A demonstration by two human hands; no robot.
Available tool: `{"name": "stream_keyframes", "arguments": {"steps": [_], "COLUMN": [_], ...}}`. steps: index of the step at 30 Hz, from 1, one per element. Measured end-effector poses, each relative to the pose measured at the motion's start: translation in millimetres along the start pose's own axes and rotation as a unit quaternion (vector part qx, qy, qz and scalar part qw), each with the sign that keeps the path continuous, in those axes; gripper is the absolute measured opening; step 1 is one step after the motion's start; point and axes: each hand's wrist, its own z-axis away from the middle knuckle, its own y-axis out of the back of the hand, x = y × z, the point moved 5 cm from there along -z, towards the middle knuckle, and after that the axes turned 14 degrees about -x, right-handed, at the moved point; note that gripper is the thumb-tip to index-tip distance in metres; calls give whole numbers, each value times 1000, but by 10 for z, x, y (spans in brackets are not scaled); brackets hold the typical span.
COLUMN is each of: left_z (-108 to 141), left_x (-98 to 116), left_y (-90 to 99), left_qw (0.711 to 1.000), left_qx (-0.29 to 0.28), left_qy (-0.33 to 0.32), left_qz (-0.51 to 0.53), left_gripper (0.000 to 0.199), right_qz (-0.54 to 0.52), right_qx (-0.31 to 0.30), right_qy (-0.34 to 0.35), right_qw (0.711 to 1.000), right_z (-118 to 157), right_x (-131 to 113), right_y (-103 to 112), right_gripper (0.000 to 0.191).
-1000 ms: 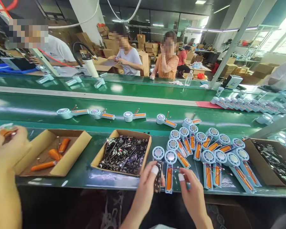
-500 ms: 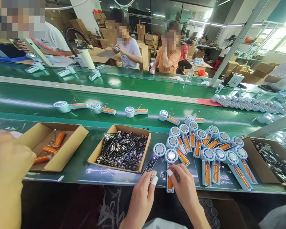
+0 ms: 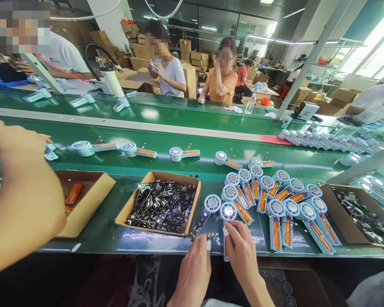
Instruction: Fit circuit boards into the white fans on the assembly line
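Note:
A light-blue handheld fan (image 3: 228, 211) with a round head lies at the table's front edge, its handle toward me. My right hand (image 3: 243, 249) is closed at the top of that handle, covering much of it; whether the fingertips pinch a wire there is hidden. Just left of it, my left hand (image 3: 195, 266) is closed in a pinch, with a small dark-and-pale piece sticking out at the fingertips, too small to name. White wraps show on fingertips of both hands. Beside them lies another fan (image 3: 212, 204) with a black circuit board (image 3: 200, 224) along its handle, a light glowing on it.
A cardboard tray of circuit boards (image 3: 196, 200) stands left of my hands, another box of boards (image 3: 331, 209) far right. Several fans with orange batteries (image 3: 277, 234) crowd the right. A co-worker's arm (image 3: 22, 204) reaches over a box of batteries (image 3: 92, 200). More fans line the green belt (image 3: 153, 168).
My right hand has shifted slightly left and closer to the fan's head. My left hand stays in its pinch nearby. The co-worker's arm has moved up and forward toward the belt.

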Motion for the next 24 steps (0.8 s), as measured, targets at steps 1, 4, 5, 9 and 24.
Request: {"name": "stream_keyframes", "arguments": {"steps": [1,4,5,9,24], "left_z": [-12,-77,-106,-202,-353], "left_x": [14,67,76,61,140], "left_y": [12,73,84,61,81], "left_qw": [999,981,972,940,952], "left_qx": [14,47,48,39,15], "left_qy": [-25,-70,-66,-1,-61], "left_qz": [33,173,222,338,299], "left_gripper": [38,35,33,31,25], "right_qz": [1,-13,-28,-106,-91], "right_qx": [-8,-34,-40,-45,-69], "right_qy": [21,67,74,55,31], "right_qw": [1000,997,996,992,993], "right_z": [14,44,46,22,-25], "right_x": [-18,-39,-31,52,21], "right_y": [6,23,26,13,54], "right_gripper": [34,42,43,38,27]}}
